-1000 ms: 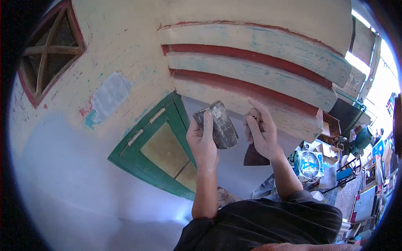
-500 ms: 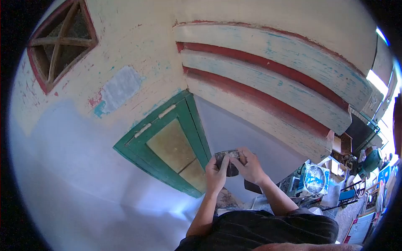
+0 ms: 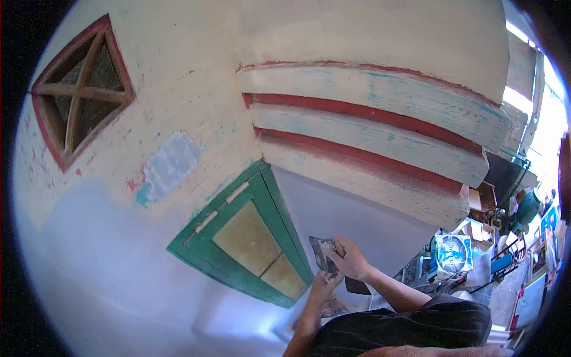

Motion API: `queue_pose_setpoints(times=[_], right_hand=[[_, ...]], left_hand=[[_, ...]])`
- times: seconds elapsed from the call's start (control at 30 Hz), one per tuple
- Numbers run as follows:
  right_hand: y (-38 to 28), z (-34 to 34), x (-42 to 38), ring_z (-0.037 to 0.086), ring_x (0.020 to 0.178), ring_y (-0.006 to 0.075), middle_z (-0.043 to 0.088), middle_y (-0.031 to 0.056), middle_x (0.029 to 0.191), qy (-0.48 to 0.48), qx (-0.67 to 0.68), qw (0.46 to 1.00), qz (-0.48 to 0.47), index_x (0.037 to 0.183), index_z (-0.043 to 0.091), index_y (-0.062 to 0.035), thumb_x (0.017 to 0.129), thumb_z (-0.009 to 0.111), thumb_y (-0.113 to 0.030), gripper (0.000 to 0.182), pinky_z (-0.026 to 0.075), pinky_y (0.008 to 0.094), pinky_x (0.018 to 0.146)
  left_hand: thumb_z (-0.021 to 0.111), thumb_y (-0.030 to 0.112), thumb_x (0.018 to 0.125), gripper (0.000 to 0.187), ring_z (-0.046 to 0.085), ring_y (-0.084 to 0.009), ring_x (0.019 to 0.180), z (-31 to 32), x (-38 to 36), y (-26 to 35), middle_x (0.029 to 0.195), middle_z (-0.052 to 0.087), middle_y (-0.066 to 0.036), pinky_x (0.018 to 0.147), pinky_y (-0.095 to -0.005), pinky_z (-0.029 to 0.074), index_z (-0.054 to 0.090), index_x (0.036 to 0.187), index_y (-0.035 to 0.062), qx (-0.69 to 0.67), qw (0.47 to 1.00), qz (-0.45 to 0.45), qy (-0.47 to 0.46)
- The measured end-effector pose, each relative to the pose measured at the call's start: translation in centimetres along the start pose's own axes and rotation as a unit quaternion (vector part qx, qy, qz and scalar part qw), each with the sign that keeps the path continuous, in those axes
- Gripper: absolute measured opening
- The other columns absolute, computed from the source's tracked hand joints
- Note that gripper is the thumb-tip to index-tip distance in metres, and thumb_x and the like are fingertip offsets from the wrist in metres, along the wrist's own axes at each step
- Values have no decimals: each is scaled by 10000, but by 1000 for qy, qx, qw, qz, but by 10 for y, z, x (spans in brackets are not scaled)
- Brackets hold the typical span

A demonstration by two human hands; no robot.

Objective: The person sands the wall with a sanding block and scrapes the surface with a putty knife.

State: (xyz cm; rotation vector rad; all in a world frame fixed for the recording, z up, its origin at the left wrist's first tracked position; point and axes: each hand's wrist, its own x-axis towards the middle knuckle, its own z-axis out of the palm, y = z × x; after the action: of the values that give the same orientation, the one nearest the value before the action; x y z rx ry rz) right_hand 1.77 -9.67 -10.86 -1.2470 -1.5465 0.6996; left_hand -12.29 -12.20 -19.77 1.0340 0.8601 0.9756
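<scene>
My right hand [image 3: 351,262] is closed around one side of a thin, dark flat piece [image 3: 322,252] smeared with grey; whether it is sandpaper or a scraper blade I cannot tell. The piece is tilted, its upper corner pointing up and left. Just below, my left hand [image 3: 325,284] has its fingers bent together at the lower edge of that piece. Beneath my right palm shows a second dark, rectangular flat piece [image 3: 358,287], partly covered by the hand. Both hands are in front of a pale wall [image 3: 369,232], beside a green-framed door [image 3: 208,224].
Red-and-cream ledges [image 3: 369,140] jut from the wall above my hands. On the left wall are a red-framed vent [image 3: 80,92] and a whitish patch [image 3: 172,163]. To the right stand a blue-and-white box [image 3: 452,254], a cardboard box [image 3: 486,236] and a green pot-like container [image 3: 528,205].
The view has tilted upward, so things sit lower in it. My left hand has slid from the piece's side to its lower edge, and the piece has turned in my right hand.
</scene>
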Motion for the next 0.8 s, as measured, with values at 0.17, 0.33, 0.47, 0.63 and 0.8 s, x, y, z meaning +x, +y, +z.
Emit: queue_pose_setpoints(times=[0.17,0.33,0.47,0.63,0.8], right_hand=[[-11,18,5,460,660,224,492,128,725,26,-13,1000,1,1156,588,-40,966,681,-271,313,445,391,627],[-21,28,7,402,652,192,433,84,687,45,13,997,63,1137,582,-6,942,729,-273,362,420,370,608],[-32,30,2,635,758,351,626,189,830,57,19,995,82,1169,604,-35,957,690,-318,365,520,435,731],[-26,24,10,655,930,348,650,196,954,61,-50,996,28,1133,625,-20,948,701,-312,354,519,438,822],[-26,2,24,643,986,273,635,175,1070,90,-66,992,-63,1032,641,-11,921,751,-237,275,515,363,870]], left_hand=[[790,180,904,292,637,-133,940,-10,-9,-3,1027,715,-58,804,-281,497,682,1094,-13,55,995,-32,81],[802,133,878,283,614,-119,848,-45,15,-40,981,686,-54,738,-281,491,654,1060,-25,15,999,14,40],[807,78,859,214,596,-106,811,-38,17,-24,921,661,-27,718,-262,478,648,975,-7,-61,997,20,39],[774,37,876,181,578,-98,783,-38,16,1,913,633,8,726,-251,473,656,1009,6,-60,997,-30,-41],[692,28,933,224,640,-161,956,-51,15,16,1042,659,-27,909,-322,508,647,1152,29,50,989,4,-139]])
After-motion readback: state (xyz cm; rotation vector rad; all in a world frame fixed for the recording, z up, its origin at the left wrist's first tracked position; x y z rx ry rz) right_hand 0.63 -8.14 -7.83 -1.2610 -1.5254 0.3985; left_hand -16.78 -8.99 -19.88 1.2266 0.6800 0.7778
